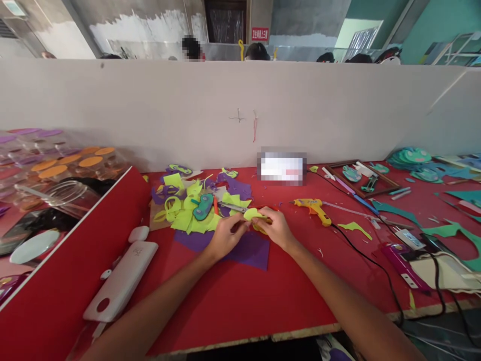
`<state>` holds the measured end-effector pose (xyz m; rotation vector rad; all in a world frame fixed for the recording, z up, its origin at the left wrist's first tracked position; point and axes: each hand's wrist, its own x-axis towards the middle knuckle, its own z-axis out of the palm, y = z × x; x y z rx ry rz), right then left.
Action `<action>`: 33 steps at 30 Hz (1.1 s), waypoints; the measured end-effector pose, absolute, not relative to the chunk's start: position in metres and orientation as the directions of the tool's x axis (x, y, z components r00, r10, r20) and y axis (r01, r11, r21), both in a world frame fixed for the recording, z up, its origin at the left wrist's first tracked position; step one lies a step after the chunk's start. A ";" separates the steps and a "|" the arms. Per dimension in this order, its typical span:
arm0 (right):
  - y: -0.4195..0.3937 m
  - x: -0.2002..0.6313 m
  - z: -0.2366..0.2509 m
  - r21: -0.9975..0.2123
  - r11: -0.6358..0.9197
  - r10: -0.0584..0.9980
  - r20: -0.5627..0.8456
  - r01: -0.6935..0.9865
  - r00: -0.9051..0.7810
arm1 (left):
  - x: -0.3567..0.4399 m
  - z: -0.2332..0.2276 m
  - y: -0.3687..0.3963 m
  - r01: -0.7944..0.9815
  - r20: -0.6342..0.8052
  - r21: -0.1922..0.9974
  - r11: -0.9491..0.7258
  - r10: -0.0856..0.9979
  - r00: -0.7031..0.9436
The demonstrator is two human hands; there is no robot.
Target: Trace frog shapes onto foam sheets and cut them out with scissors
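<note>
My left hand [224, 236] and my right hand [276, 228] meet over the red table [233, 301], both gripping a small yellow-green felt piece [252, 214]. Something thin and orange-brown shows between the fingers; I cannot tell what it is. Under the hands lies a purple felt sheet [251, 253]. Just behind to the left is a heap of yellow-green and purple felt scraps [188, 213] with a teal felt shape [203, 206] on top. Scissors [233, 206] lie by the heap.
A yellow glue gun [313, 208] lies to the right, its black cord [376, 263] running to the front edge. A white power bank [122, 281] leans on a red divider [67, 271] at left. Jars [71, 193] stand beyond it. Teal felt pieces and a wooden frame [361, 178] lie at right.
</note>
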<state>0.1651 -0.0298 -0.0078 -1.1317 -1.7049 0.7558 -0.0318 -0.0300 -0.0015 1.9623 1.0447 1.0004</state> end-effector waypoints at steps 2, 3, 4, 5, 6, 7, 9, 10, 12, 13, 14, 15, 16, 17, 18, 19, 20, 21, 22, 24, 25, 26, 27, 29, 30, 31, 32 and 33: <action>-0.029 0.167 -0.011 -0.860 0.348 0.934 0.354 0.374 -0.056 | -0.033 -0.002 -0.029 0.439 0.305 0.743 -0.505 0.839 0.450; -0.028 0.169 -0.012 -0.864 0.332 0.935 0.356 0.380 -0.008 | -0.033 -0.002 -0.028 0.465 0.293 0.704 -0.536 0.816 0.498; -0.027 0.170 -0.012 -0.867 0.319 0.934 0.356 0.382 0.028 | -0.033 -0.003 -0.027 0.480 0.275 0.669 -0.568 0.788 0.551; -0.026 0.171 -0.012 -0.870 0.311 0.932 0.357 0.383 0.054 | -0.034 -0.004 -0.026 0.485 0.255 0.635 -0.602 0.756 0.603; -0.025 0.172 -0.011 -0.870 0.306 0.931 0.358 0.386 0.071 | -0.034 -0.004 -0.026 0.486 0.234 0.604 -0.632 0.723 0.650; -0.025 0.173 -0.011 -0.870 0.301 0.930 0.359 0.391 0.082 | -0.034 -0.006 -0.025 0.484 0.215 0.577 -0.658 0.694 0.687; -0.024 0.174 -0.010 -0.867 0.290 0.931 0.353 0.404 0.089 | -0.033 -0.008 -0.025 0.491 0.192 0.533 -0.689 0.664 0.723; -0.025 0.174 -0.010 -0.865 0.283 0.933 0.348 0.413 0.089 | -0.033 -0.009 -0.025 0.501 0.187 0.513 -0.697 0.661 0.727; -0.025 0.173 -0.009 -0.858 0.278 0.935 0.345 0.432 0.083 | -0.032 -0.011 -0.025 0.528 0.186 0.473 -0.706 0.665 0.723; -0.025 0.172 -0.009 -0.854 0.285 0.934 0.350 0.436 0.076 | -0.032 -0.012 -0.026 0.534 0.189 0.461 -0.709 0.666 0.721; -0.025 0.172 -0.009 -0.851 0.295 0.931 0.358 0.433 0.069 | -0.031 -0.012 -0.026 0.533 0.199 0.464 -0.708 0.670 0.716; -0.026 0.172 -0.009 -0.851 0.308 0.928 0.367 0.426 0.063 | -0.031 -0.013 -0.027 0.521 0.219 0.489 -0.699 0.677 0.703; -0.026 0.172 -0.008 -0.852 0.316 0.926 0.373 0.418 0.061 | -0.031 -0.013 -0.027 0.504 0.251 0.539 -0.675 0.699 0.669; -0.026 0.172 -0.008 -0.855 0.317 0.925 0.374 0.411 0.066 | -0.031 -0.013 -0.026 0.482 0.291 0.604 -0.635 0.739 0.608; -0.026 0.173 -0.008 -0.859 0.311 0.925 0.372 0.407 0.077 | -0.031 -0.013 -0.025 0.459 0.330 0.672 -0.582 0.790 0.517; -0.026 0.173 -0.007 -0.864 0.302 0.926 0.366 0.403 0.090 | -0.031 -0.012 -0.025 0.435 0.360 0.732 -0.525 0.839 0.408; -0.026 0.174 -0.007 -0.871 0.295 0.926 0.362 0.394 0.108 | -0.031 -0.012 -0.023 0.416 0.376 0.776 -0.474 0.877 0.298; -0.026 0.174 -0.007 -0.877 0.291 0.924 0.361 0.383 0.124 | -0.032 -0.011 -0.023 0.408 0.381 0.802 -0.437 0.899 0.215; -0.026 0.175 -0.007 -0.882 0.292 0.922 0.363 0.371 0.135 | -0.033 -0.009 -0.022 0.418 0.377 0.808 -0.415 0.910 0.174; -0.025 0.175 -0.008 -0.888 0.301 0.920 0.366 0.347 0.138 | -0.036 -0.005 -0.022 0.509 0.341 0.756 -0.412 0.911 0.231; -0.025 0.175 -0.010 -0.893 0.304 0.922 0.363 0.332 0.132 | -0.037 -0.002 -0.023 0.585 0.298 0.691 -0.424 0.905 0.304; -0.024 0.175 -0.011 -0.901 0.303 0.926 0.355 0.309 0.128 | -0.038 0.002 -0.025 0.667 0.238 0.598 -0.444 0.893 0.381; -0.023 0.175 -0.013 -0.913 0.296 0.931 0.341 0.280 0.129 | -0.039 0.005 -0.027 0.736 0.171 0.492 -0.465 0.881 0.442; -0.022 0.175 -0.017 -0.937 0.275 0.939 0.310 0.216 0.148 | -0.040 0.010 -0.030 0.803 0.064 0.313 -0.508 0.855 0.515; -0.021 0.175 -0.018 -0.943 0.267 0.940 0.300 0.199 0.159 | -0.040 0.011 -0.032 0.809 0.035 0.260 -0.527 0.842 0.538; -0.021 0.175 -0.020 -0.944 0.264 0.940 0.298 0.199 0.165 | -0.039 0.012 -0.033 0.808 0.020 0.231 -0.543 0.833 0.554; -0.021 0.176 -0.020 -0.940 0.267 0.938 0.304 0.213 0.166 | -0.039 0.012 -0.034 0.804 0.016 0.221 -0.552 0.827 0.563; -0.021 0.177 -0.020 -0.932 0.274 0.934 0.317 0.238 0.163 | -0.038 0.011 -0.034 0.803 0.017 0.222 -0.553 0.825 0.564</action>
